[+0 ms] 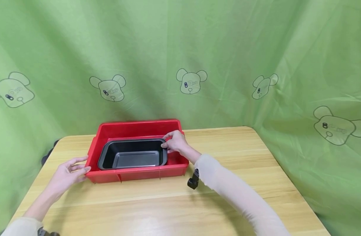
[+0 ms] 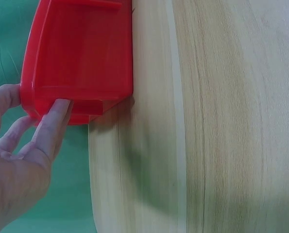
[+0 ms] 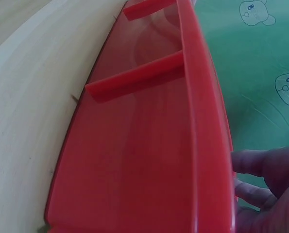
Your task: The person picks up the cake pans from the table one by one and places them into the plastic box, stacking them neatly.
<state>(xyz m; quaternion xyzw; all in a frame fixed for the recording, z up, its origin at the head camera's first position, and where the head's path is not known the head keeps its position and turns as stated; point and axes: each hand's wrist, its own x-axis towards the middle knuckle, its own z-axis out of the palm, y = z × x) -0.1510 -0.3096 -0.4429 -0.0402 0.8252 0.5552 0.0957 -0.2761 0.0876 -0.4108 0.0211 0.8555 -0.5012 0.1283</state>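
A dark grey loaf pan [image 1: 136,159] lies lengthwise in a red plastic bin [image 1: 139,175] on the wooden table. My right hand [image 1: 177,143] pinches the pan's right rim, the thumb over its inner side and the fingers outside. Whether the pan touches the bin's floor cannot be seen. At the bin's left end, my left hand [image 1: 69,173] holds the front corner by the rim. The left wrist view shows the left hand's fingers [image 2: 52,128] against the bin's end wall. In the right wrist view the front wall covers the pan, and part of the right hand [image 3: 280,184] shows beyond.
The wooden table [image 1: 157,209] extends in front of the bin and to its right. A green curtain [image 1: 227,49] with mouse-like drawings hangs behind and along both sides. A dark object [image 1: 47,153] pokes out past the table's left edge.
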